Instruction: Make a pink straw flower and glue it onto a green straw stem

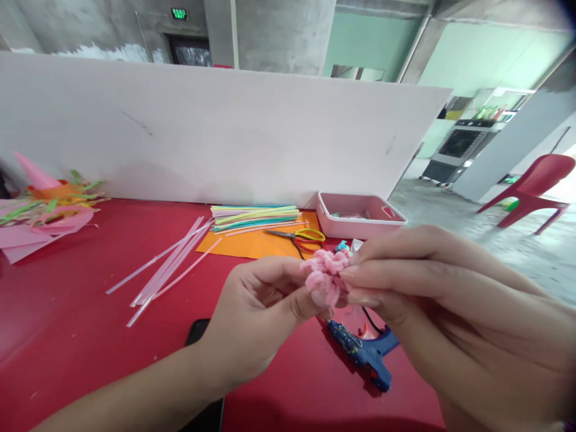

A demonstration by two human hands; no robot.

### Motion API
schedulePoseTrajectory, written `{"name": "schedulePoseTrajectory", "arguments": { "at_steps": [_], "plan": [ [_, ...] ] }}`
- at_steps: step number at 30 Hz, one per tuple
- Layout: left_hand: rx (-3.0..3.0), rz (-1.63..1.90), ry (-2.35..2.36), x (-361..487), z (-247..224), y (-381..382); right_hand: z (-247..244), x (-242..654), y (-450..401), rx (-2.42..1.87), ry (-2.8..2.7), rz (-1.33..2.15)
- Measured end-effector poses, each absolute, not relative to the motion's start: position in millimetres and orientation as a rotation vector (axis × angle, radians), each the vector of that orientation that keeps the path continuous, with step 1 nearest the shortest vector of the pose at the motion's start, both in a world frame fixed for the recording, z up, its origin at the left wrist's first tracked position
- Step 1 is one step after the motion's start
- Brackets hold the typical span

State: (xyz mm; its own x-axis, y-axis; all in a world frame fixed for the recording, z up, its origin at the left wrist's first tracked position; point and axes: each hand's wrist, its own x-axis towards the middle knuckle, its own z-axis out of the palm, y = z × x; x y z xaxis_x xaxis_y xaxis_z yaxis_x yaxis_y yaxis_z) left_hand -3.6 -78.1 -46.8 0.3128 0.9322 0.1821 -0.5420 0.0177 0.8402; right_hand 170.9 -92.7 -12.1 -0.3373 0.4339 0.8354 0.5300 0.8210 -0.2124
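Observation:
Both hands meet in the air over the red table, pinching a small pink fuzzy flower (327, 270) that looks made of bent pipe cleaners. My left hand (256, 315) grips its left and lower side between thumb and fingers. From the right, the fingertips of my right hand (441, 306) close on its other side. Fingers cover part of the flower's edges and underside. Below it, a blue glue gun (362, 354) lies on the table, its nozzle end close under the hands.
Clear-pink glue sticks or straws (168, 267) lie left. Coloured pipe cleaners (252, 217) and scissors (294, 237) rest on orange paper (220, 247). Behind are a pink bin (355, 228) and a white board (216, 132). A black phone-like object (198, 330) is partly under my left arm; paper crafts (54, 210) sit far left.

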Motion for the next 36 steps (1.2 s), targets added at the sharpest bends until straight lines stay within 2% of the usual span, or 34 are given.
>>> {"name": "schedulePoseTrajectory", "arguments": {
  "at_steps": [14, 24, 36],
  "plan": [
    [1.005, 1.220, 0.433, -4.1, -47.6, -80.3, -10.0, 168.5, -91.2, -0.710, -1.974, -0.093],
    [1.188, 1.253, 0.479, -10.0, -49.6, -84.5, -12.6, 169.3, -89.2, -0.681, -1.896, 0.148],
    [1.327, 1.269, 0.546, -9.6, -47.5, -81.6, -14.2, 169.0, -92.3, -0.726, -1.958, 0.016]
  ]
}}
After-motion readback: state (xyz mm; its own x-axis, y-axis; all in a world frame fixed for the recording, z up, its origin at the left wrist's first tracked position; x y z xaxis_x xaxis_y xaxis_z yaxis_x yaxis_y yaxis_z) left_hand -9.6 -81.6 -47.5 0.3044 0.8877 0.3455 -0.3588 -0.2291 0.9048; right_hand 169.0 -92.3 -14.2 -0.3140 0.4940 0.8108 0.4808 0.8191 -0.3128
